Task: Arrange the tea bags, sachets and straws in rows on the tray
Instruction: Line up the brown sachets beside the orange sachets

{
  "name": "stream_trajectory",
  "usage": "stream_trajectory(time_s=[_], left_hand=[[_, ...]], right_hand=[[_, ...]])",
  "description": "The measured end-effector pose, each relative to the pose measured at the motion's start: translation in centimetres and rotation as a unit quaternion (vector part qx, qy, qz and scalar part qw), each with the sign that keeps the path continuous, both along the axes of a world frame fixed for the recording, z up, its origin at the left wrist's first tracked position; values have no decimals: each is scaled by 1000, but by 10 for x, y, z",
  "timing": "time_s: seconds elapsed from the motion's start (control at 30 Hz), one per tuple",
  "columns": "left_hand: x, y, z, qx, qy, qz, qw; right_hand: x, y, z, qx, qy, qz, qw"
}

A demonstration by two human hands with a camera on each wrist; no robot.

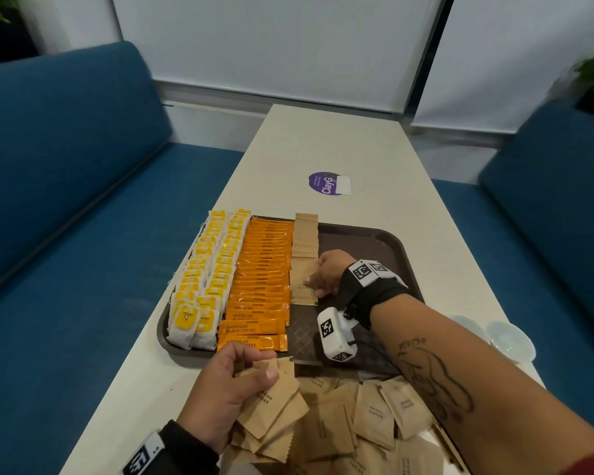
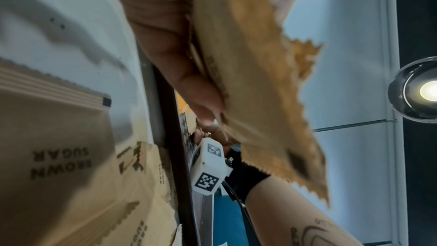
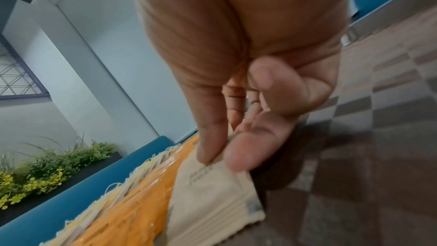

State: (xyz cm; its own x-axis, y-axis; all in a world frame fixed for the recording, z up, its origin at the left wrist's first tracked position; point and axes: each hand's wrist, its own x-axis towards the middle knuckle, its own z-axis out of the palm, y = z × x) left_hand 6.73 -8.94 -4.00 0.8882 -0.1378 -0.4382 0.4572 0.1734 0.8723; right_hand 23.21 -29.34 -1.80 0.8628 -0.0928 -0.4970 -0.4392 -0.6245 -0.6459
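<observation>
A brown tray (image 1: 367, 248) carries two rows of yellow-and-white tea bags (image 1: 203, 269), one row of orange coffee sachets (image 1: 261, 279) and a part row of brown sugar sachets (image 1: 305, 248). My right hand (image 1: 312, 281) is at the near end of the sugar row. Its index finger and thumb (image 3: 222, 156) pinch the top sachet (image 3: 212, 180) there. My left hand (image 1: 254, 368) hovers at the tray's near edge and grips a small fan of brown sugar sachets (image 1: 271, 402), seen close up (image 2: 248, 81) in the left wrist view. I see no straws.
A loose heap of brown sugar sachets (image 1: 357, 416) lies in a container at the table's near end. The tray's right half is bare. A purple sticker (image 1: 324, 183) lies farther up the table, clear plastic lids (image 1: 508, 337) at its right edge. Blue sofas flank the table.
</observation>
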Motion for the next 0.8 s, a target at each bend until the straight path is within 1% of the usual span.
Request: stream_trajectory(time_s=[0.07, 0.1, 0.17, 0.23, 0.33, 0.4, 0.47, 0.53, 0.63, 0.7, 0.8], left_hand=[[0, -1, 0, -1, -1, 0, 1000], [0, -1, 0, 0, -2, -2, 1000], [0, -1, 0, 1, -3, -5, 1000], [1, -2, -1, 1, -6, -7, 1000], [0, -2, -1, 2, -8, -9, 1000], [0, -2, -2, 3, -9, -11, 1000], [0, -1, -3, 2, -10, -13, 1000], [0, 0, -4, 3, -13, -13, 1000], [0, 0, -3, 3, -24, -11, 1000], [-1, -1, -2, -5, -29, 5, 1000], [-2, -4, 1, -26, -27, 34, 999]], right_hand=[[2, 1, -1, -1, 0, -11, 1000], [4, 3, 0, -2, 15, -9, 1000], [8, 8, 2, -44, 74, 17, 996], [12, 11, 3, -75, 111, 18, 991], [13, 11, 8, -67, 129, 20, 989], [8, 9, 14, -51, 114, 14, 992], [-2, 6, 22, -35, 63, -3, 997], [-18, 4, 35, 5, 6, -17, 1000], [-54, 2, 54, 20, -65, 41, 997], [-85, 4, 61, 61, -65, 62, 994], [-136, 15, 57, 146, 2, 81, 986]])
